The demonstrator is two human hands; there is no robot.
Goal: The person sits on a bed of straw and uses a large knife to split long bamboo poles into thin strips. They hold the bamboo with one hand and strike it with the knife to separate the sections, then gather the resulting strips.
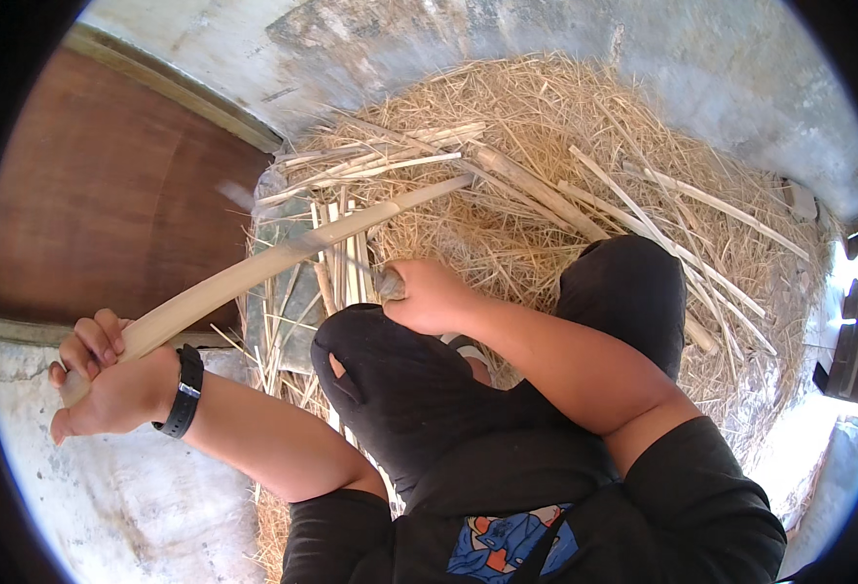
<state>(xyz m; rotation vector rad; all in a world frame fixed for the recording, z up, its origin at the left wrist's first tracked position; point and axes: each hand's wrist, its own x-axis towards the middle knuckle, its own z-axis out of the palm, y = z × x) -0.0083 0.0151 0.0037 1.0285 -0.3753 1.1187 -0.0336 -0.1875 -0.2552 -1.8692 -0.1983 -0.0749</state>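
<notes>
A long, pale split bamboo strip (254,269) slants from the left up toward the middle. Its near end lies in my left hand (117,375), whose fingers are wrapped around it; a black watch is on that wrist. My right hand (431,295) is closed on the rounded handle of a knife (390,284), just above my knee. The blade is smeared by motion and reaches up and left toward the strip; whether it touches the strip, I cannot tell. Several short bamboo slats (356,255) lie beyond the knee, under the strip.
Loose straw-like shavings (516,107) cover the floor, with bamboo pieces (531,185) and long thin strips (730,209) scattered over them. A brown wooden panel (127,185) stands at the left. Stained plaster walls (721,88) curve around the far side. My bent knees (623,292) are close in.
</notes>
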